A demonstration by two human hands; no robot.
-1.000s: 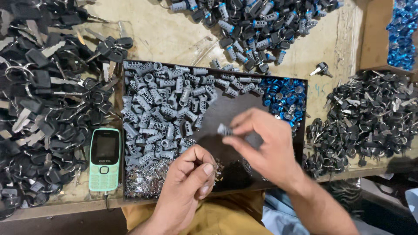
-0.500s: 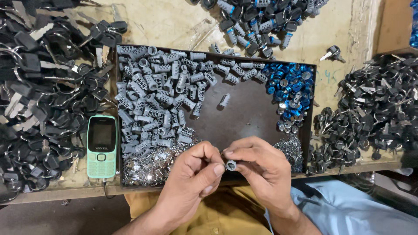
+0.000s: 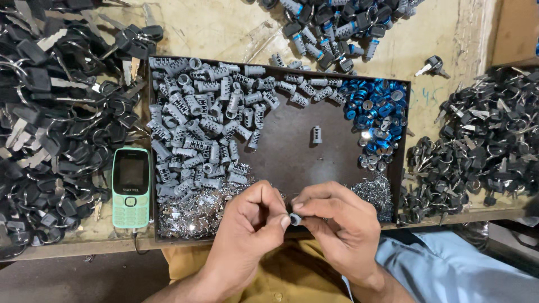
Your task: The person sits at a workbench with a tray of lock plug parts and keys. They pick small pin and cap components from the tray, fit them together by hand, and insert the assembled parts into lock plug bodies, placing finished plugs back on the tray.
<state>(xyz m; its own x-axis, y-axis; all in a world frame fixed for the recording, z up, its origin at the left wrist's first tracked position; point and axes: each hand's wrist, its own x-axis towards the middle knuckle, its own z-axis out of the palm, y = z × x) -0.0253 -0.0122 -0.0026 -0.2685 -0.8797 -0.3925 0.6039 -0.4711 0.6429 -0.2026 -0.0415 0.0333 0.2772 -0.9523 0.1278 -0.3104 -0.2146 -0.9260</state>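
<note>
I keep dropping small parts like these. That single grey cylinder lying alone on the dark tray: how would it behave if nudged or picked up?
The lone grey cylinder is round-bodied and lies on its side, so a nudge would probably roll it across the smooth dark tray. It looks like rigid cast metal, likely stiff and fairly heavy for its size. Its ridged side may give fingertips some grip.

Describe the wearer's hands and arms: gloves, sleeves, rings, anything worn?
Both the left hand and the right hand are bare: no gloves, and no rings, watch or bands show. The forearms are uncovered as far as the frame goes, so no sleeves are in view. Nails are short. Below them shows mustard-yellow clothing.
</note>
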